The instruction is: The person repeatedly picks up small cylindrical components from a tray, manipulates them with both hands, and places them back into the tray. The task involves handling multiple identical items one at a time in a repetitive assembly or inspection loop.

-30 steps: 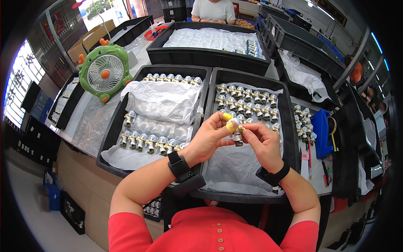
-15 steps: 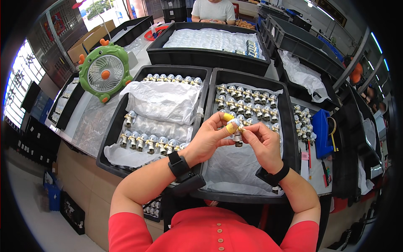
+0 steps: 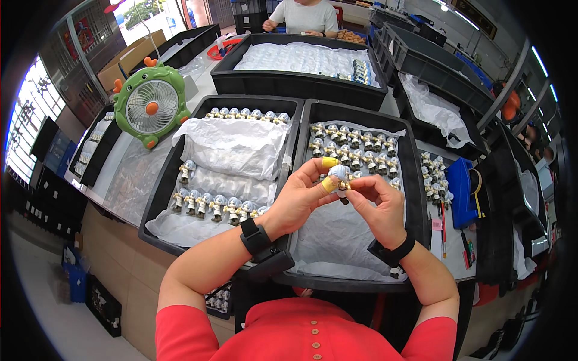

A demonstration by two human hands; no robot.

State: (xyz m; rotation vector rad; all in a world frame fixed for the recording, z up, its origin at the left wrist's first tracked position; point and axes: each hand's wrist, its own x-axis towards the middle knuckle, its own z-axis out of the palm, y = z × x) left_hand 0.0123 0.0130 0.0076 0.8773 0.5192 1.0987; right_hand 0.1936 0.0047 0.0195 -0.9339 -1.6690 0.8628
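Observation:
A small white-haired figurine [image 3: 341,178] with a dark base is held between my two hands over the right black tray [image 3: 415,198]. My left hand [image 3: 304,195], with yellow tape on its thumb and index finger, pinches the figurine around its upper part. The thumb and fingertips of my right hand [image 3: 380,207] close on its lower right side. Just behind my hands, rows of similar figurines [image 3: 355,158] lie on the paper lining of that tray. In the left black tray [image 3: 158,195], more figurines [image 3: 218,204] lie in rows, partly under white paper [image 3: 232,147].
Loose figurines [image 3: 435,174], a blue bin [image 3: 462,192] and a red brush [image 3: 444,231] are on the table at right. A green fan [image 3: 150,107] stands at left. Behind the trays is a larger black crate [image 3: 295,80]; beyond it sits a person in white [image 3: 310,19].
The figurine has turned and tilted between my fingers, its base rising slightly. Across the table, the other person's hands have moved apart, one lifting to the left.

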